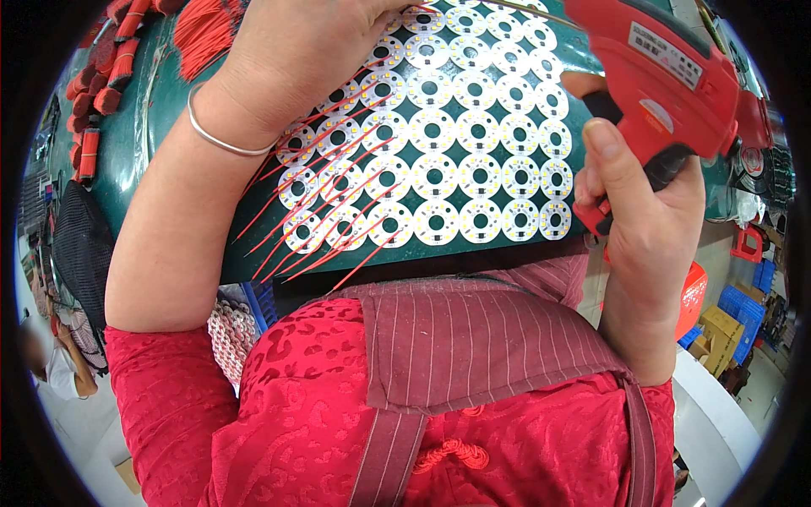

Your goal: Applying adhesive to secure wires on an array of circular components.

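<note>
A panel of several round white circuit boards (473, 144) lies on a dark green table (160, 127). Thin red wires (325, 211) are fixed to the boards on its left side and stick out toward me. My left hand (296, 51) rests on the upper left of the panel, fingers bent down on the boards; what the fingertips hold is hidden. A silver bangle (221, 139) circles that wrist. My right hand (646, 211) grips the handle of a red gun-shaped soldering tool (667, 76), held above the panel's right edge, with its thin tip pointing left along the top.
Bundles of red wires (203, 34) and smaller tied bundles (101, 76) lie at the table's far left. Blue crates (743, 308) and an orange bin (693, 296) stand on the floor at the right. A pile of white boards (228, 329) sits below the table edge.
</note>
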Demonstrator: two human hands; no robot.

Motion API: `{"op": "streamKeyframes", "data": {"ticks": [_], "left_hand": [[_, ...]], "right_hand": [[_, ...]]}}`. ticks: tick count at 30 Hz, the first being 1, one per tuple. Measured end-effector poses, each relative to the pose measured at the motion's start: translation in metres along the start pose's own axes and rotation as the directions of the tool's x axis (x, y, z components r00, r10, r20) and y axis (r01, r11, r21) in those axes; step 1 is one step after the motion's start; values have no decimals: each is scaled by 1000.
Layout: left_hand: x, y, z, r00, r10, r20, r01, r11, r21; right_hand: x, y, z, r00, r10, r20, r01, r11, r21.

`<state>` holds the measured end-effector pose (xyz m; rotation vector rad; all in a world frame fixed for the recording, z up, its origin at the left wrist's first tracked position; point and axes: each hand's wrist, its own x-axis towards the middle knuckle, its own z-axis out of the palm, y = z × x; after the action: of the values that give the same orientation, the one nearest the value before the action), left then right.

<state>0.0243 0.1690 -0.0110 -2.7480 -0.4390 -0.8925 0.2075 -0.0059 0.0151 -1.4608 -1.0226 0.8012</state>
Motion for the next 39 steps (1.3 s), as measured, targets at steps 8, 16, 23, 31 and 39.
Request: {"op": "streamKeyframes", "data": {"ticks": [8,16,23,31,39], "left_hand": [[1,-1,2,1000,14,-16,-14,1000,9],[1,-1,0,1000,-24,-2,25,1000,15],[2,0,1,997,29,-67,-30,999,-14],[0,-4,-1,968,97,-231,-106,994,-25],[-3,4,-14,997,75,-7,-75,997,7]], "right_hand": [[3,8,-7,999,-10,47,12,999,-44],[2,2,-4,999,-43,-1,43,998,-38],[-1,5,-10,999,-42,15,43,998,-36],[-9,1,-7,1000,-19,-4,19,1000,7],[-18,3,-4,1000,12,24,-13,1000,24]]}}
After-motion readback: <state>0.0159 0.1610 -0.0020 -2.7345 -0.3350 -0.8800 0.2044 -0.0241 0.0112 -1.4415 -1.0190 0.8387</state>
